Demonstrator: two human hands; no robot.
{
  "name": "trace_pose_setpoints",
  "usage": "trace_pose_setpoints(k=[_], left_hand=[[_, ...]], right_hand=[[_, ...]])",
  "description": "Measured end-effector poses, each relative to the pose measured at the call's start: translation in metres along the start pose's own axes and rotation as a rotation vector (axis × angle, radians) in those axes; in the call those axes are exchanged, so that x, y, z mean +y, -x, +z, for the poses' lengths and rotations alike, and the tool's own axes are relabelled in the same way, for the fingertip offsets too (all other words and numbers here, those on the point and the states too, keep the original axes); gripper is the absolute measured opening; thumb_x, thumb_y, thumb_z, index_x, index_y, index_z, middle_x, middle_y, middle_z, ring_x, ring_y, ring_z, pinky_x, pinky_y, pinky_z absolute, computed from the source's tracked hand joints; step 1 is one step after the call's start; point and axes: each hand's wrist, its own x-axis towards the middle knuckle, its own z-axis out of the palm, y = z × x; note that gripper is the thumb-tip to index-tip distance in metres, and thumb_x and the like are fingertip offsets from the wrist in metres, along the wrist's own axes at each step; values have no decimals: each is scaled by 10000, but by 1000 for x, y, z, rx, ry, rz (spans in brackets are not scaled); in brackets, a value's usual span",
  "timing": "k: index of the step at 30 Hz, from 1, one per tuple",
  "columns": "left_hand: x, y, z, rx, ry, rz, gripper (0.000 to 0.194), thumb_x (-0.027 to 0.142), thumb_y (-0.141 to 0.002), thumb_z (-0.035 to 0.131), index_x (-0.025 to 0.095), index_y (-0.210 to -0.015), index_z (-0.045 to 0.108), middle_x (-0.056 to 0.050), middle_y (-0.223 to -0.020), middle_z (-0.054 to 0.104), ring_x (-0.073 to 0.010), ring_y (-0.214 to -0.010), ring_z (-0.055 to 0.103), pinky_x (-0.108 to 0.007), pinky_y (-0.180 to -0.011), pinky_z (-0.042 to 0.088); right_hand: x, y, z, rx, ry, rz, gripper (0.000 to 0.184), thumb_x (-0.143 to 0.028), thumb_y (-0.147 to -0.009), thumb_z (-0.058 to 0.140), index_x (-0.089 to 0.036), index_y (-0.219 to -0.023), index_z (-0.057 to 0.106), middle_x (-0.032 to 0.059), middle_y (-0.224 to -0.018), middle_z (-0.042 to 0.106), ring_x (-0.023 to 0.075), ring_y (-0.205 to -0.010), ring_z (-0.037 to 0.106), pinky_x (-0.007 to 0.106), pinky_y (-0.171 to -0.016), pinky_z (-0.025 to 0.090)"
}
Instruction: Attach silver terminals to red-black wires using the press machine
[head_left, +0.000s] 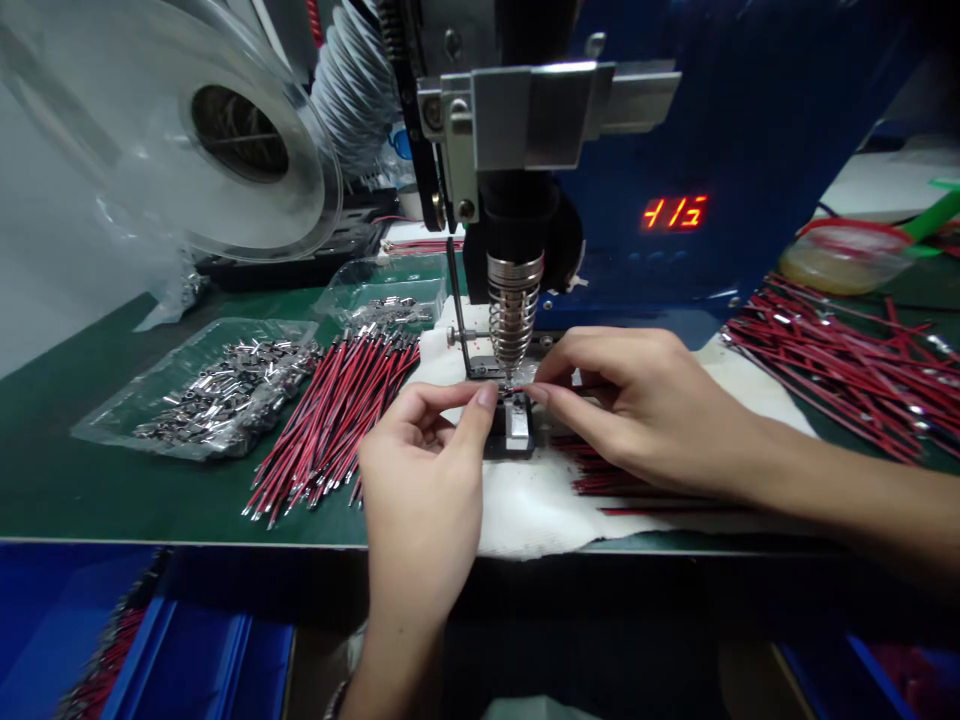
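At the machine's small metal fixture [517,425], both of my hands meet just under the spring-wrapped soldering tip [514,310]. My left hand [427,460] is closed in a pinch at the fixture's left side; whatever sits between thumb and finger is too small to make out. From the right, my right hand [645,410] pinches a thin red-and-black wire [589,388] close to its end, over the fixture. Fingers hide most of this wire. Beneath the right hand, more red-and-black wires [611,480] lie on a white cloth [525,510].
Left of the hands are a bundle of red-and-black wires [322,420] and a clear tray [112,425] of small metal parts. Behind stands the blue machine housing [645,290] with a lit display [675,213]. More wires [832,360] and a plastic bowl [847,265] are at right.
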Motion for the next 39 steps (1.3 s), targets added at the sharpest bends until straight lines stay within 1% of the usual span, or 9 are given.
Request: trace_pose_setpoints(k=[5,9,15,19,23,27,32,35,39], left_hand=[[1,0,0,0,-14,-1,249,411,-784,746,176,-855,700,2,-689,622,-73,-563,426,-183,-495,342],[2,0,0,2,-20,-6,244,404,-777,752,176,-842,701,12,-643,591,-74,-543,413,-188,-482,329],[2,2,-1,6,-11,16,221,401,-794,735,187,-830,693,23,-611,555,-81,-543,424,-190,-486,326],[2,1,-1,7,-11,18,215,392,-792,738,184,-816,691,19,-617,574,-80,-533,440,-194,-488,332],[2,-1,-3,-20,-24,28,214,390,-798,732,180,-812,694,12,-626,596,-80,-532,457,-192,-484,334],[5,-1,-8,-54,-103,34,208,398,-802,724,190,-806,719,7,-594,595,-86,-513,462,-189,-465,335],[9,0,-14,-40,-151,7,185,382,-771,750,200,-808,759,-11,-609,618,-92,-487,468,-200,-430,321],[8,-2,-15,-54,-162,24,160,369,-774,749,212,-805,760,-2,-588,611,-91,-478,472,-194,-431,330],[5,-5,-13,-66,-151,40,197,407,-811,708,217,-823,759,-3,-602,624,-94,-495,478,-188,-446,350]], right_hand=[[1,0,1,9,-3,-31,82,-158,-877,602,-155,-826,666,24,-789,674,127,-661,567,248,-593,384],[2,-1,0,6,-8,-47,86,-161,-884,602,-163,-827,667,19,-787,669,127,-672,573,248,-591,393],[5,-2,-2,-3,-52,-91,63,-181,-886,616,-178,-890,679,26,-825,683,148,-730,615,265,-629,437],[9,-2,-4,-40,-29,-138,122,-219,-931,576,-181,-899,687,43,-830,678,157,-735,609,278,-641,446],[12,-1,-5,-49,-21,-184,130,-203,-943,558,-169,-921,681,47,-832,685,154,-730,610,274,-639,445],[13,-1,-5,-37,-30,-170,112,-188,-925,574,-177,-921,685,30,-810,702,145,-692,616,271,-613,452],[11,-1,-6,-46,-52,-173,110,-180,-916,579,-209,-921,685,9,-813,712,139,-669,620,271,-581,457],[12,-1,-6,-70,-67,-179,112,-187,-924,573,-214,-937,681,13,-837,710,141,-693,626,270,-589,463],[14,-2,-5,-94,-70,-193,124,-176,-935,555,-203,-959,673,25,-847,692,141,-710,619,269,-609,463]])
